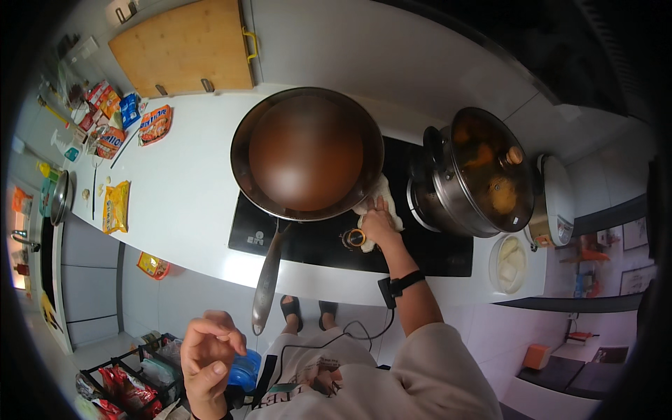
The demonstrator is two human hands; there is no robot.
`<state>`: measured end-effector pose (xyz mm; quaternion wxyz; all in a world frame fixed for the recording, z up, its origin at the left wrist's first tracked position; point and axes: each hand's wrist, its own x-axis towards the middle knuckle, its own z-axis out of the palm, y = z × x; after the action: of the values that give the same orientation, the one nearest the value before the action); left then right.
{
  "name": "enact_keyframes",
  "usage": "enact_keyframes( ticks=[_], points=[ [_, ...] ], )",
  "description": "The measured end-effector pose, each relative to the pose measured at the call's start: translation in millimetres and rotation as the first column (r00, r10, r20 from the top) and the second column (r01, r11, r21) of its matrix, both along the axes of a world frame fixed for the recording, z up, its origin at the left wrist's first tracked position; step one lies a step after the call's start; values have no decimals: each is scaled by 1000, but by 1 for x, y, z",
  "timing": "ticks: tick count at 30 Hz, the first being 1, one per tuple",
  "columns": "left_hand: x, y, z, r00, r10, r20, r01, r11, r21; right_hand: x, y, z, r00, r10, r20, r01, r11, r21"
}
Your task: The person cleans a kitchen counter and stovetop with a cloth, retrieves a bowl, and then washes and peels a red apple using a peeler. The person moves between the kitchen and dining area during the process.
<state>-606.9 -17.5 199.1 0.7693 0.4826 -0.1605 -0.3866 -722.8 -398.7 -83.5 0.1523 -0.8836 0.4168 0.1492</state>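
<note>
My right hand (380, 224) presses down on a crumpled whitish cloth (391, 207) on the black glass cooktop (310, 249). Just left of the fingers is a round orange-rimmed knob-like piece (357, 238). Over the cooktop's left part sits a large wok (307, 152), its handle (268, 283) pointing towards me. The wok's inside is brown with a bright reflection; whether it holds liquid is unclear. At the lower left my left hand (212, 349) is raised in the air, its fingers loosely curled, apart and holding nothing.
Right of the cloth stands a steel steamer pot (446, 168) under a glass lid (491, 173). A white rice cooker (556, 199) and a bowl of pale food (508, 265) are beyond it. Food packets (116, 207) lie on the counter (184, 173) at left. A wooden board (184, 50) leans against the wall.
</note>
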Motion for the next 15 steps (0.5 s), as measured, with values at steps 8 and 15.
enact_keyframes(
  ticks=[8,15],
  points=[
    [-3,11,-9,998,61,12,-62,994,93,37,-107,-56,966,124,226,-24,916,-400],
    [2,23,-5,997,36,64,-39,998,44,-29,8,0,887,412,209,-323,877,-355]
  ],
)
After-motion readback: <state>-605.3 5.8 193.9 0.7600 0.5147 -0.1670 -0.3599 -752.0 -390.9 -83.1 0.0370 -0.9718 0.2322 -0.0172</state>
